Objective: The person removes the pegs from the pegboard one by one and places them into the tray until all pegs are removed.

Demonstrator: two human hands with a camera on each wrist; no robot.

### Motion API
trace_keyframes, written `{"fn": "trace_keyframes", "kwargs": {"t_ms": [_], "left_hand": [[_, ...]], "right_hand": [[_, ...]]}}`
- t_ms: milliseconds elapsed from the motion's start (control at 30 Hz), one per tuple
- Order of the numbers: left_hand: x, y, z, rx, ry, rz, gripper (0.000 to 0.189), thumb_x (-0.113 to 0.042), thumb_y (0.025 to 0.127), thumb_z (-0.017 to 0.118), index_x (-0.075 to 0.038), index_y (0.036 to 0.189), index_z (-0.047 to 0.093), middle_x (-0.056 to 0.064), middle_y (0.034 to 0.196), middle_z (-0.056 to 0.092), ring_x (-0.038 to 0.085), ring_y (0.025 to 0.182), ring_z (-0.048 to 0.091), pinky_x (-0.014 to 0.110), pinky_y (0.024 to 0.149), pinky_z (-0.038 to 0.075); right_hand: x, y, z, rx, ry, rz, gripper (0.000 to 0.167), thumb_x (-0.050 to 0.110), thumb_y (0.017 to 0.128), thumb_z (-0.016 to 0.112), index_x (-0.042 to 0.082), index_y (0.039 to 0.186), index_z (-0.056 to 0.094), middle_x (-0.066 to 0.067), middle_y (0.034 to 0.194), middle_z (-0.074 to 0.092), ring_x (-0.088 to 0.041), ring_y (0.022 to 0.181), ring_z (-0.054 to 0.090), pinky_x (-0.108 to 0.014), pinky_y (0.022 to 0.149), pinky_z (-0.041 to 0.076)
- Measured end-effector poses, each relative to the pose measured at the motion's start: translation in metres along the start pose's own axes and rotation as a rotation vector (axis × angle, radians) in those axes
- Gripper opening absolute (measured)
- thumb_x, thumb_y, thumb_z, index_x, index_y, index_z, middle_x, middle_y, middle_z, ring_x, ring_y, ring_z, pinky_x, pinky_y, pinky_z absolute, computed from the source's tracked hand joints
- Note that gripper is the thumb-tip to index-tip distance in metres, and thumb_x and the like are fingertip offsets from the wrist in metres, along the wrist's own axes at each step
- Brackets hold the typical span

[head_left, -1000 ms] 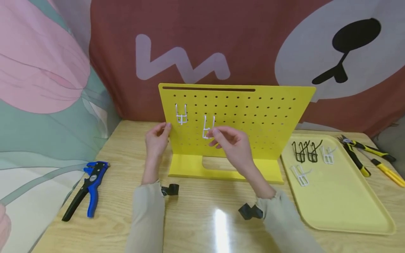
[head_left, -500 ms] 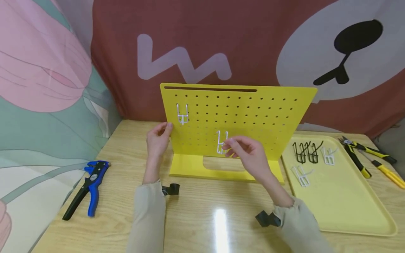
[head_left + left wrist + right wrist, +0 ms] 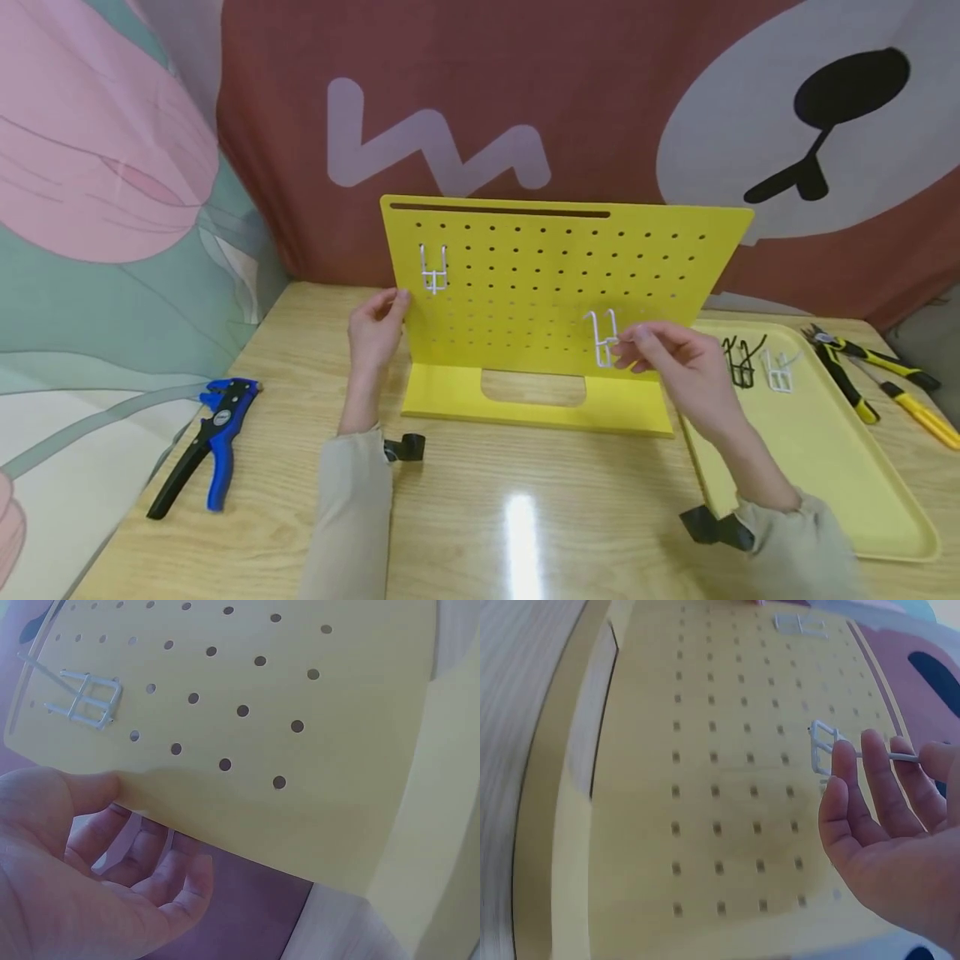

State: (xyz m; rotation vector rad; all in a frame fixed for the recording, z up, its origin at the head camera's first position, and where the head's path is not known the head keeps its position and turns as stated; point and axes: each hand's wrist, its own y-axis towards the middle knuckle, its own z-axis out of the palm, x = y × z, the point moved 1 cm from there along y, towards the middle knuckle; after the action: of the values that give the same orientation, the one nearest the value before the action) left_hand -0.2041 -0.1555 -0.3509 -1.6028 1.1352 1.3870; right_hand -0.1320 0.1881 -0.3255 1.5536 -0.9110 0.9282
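A yellow pegboard (image 3: 517,310) stands upright on its base. At its left edge my left hand (image 3: 377,333) pinches the panel; in the left wrist view the thumb lies on the front face and the fingers reach behind. One white wire hook (image 3: 433,273) hangs in the upper left holes. Before the lower right part of the board, my right hand (image 3: 693,379) holds a second white wire hook (image 3: 597,340) between thumb and fingers. In the right wrist view this hook's frame (image 3: 815,750) points toward the board, its prong running between the fingers.
On the right lies a pale yellow tray (image 3: 832,483) with black wire hooks (image 3: 741,367) and a white one (image 3: 778,373); my right hand covers part of it. Beyond it lie pliers (image 3: 843,375) and a yellow-handled tool (image 3: 922,412). A blue-black wire stripper (image 3: 217,433) lies at left.
My right hand has carried the white wire hook off the board's middle, first down, then right toward the tray. The left hand keeps its place on the edge.
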Motion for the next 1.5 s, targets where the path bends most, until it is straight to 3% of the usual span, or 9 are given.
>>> {"fn": "trace_keyframes", "kwargs": {"t_ms": [267,433,667,800,1033,1133,1300,1500], "left_hand": [[0.002,0.001,-0.001,-0.001,0.003,0.009,0.035,-0.028,0.095,0.061,-0.002,0.119,0.065,0.015,0.113,0.063,0.017,0.090,0.056,0.020,0.069,0.046],[0.002,0.000,-0.002,0.002,-0.005,0.000,0.036,-0.028,0.095,0.061,-0.002,0.120,0.064,0.015,0.116,0.062,0.019,0.093,0.057,0.026,0.075,0.047],[0.002,0.000,-0.002,0.004,0.005,0.012,0.035,-0.027,0.096,0.061,-0.001,0.119,0.064,0.015,0.114,0.063,0.017,0.090,0.056,0.022,0.070,0.047],[0.002,0.001,0.000,0.003,0.003,0.012,0.035,-0.027,0.095,0.061,-0.001,0.119,0.065,0.015,0.113,0.063,0.018,0.091,0.056,0.026,0.073,0.048],[0.002,0.002,0.004,0.029,-0.002,0.022,0.037,-0.027,0.096,0.060,0.001,0.120,0.063,0.016,0.116,0.062,0.021,0.099,0.055,0.029,0.083,0.046],[0.001,0.001,0.003,0.023,-0.003,0.019,0.037,-0.027,0.096,0.060,0.001,0.120,0.064,0.016,0.116,0.062,0.022,0.099,0.055,0.030,0.083,0.046],[0.000,0.001,0.002,0.015,-0.003,0.013,0.036,-0.027,0.096,0.061,-0.001,0.120,0.064,0.016,0.116,0.062,0.022,0.098,0.056,0.030,0.083,0.046],[0.000,0.001,0.000,0.012,0.000,-0.006,0.037,-0.028,0.096,0.060,-0.002,0.120,0.064,0.014,0.116,0.061,0.021,0.099,0.055,0.030,0.082,0.046]], "right_hand": [[0.000,-0.014,-0.050,-0.020,0.004,-0.029,0.019,-0.003,0.098,0.048,-0.012,0.103,0.064,-0.004,0.087,0.072,-0.012,0.076,0.068,-0.019,0.065,0.053],[-0.003,-0.023,-0.075,-0.060,-0.044,0.007,0.019,-0.001,0.098,0.048,-0.011,0.104,0.063,-0.003,0.088,0.072,-0.011,0.077,0.068,-0.018,0.066,0.052],[-0.013,-0.040,-0.107,-0.171,-0.010,0.032,0.018,-0.002,0.097,0.050,-0.010,0.104,0.063,-0.003,0.087,0.073,-0.011,0.075,0.069,-0.017,0.065,0.053],[-0.020,-0.050,-0.127,-0.215,-0.112,0.086,0.019,0.005,0.098,0.051,-0.005,0.105,0.066,0.003,0.086,0.072,-0.006,0.075,0.068,-0.014,0.064,0.052],[-0.046,-0.075,-0.156,-0.255,0.044,0.178,0.020,0.010,0.100,0.049,0.004,0.103,0.067,0.001,0.085,0.073,-0.008,0.074,0.069,-0.017,0.062,0.052],[-0.054,-0.083,-0.166,-0.241,-0.108,0.248,0.019,0.014,0.100,0.050,0.012,0.103,0.068,0.008,0.085,0.072,-0.004,0.073,0.068,-0.015,0.061,0.051],[-0.066,-0.091,-0.174,-0.116,-0.370,0.340,0.019,0.015,0.101,0.049,0.020,0.102,0.067,0.015,0.084,0.070,0.001,0.074,0.066,-0.016,0.060,0.050],[-0.075,-0.092,-0.175,-0.048,-0.474,0.432,0.020,0.022,0.102,0.049,0.015,0.104,0.067,0.016,0.083,0.069,0.001,0.074,0.064,-0.017,0.060,0.049]]}}
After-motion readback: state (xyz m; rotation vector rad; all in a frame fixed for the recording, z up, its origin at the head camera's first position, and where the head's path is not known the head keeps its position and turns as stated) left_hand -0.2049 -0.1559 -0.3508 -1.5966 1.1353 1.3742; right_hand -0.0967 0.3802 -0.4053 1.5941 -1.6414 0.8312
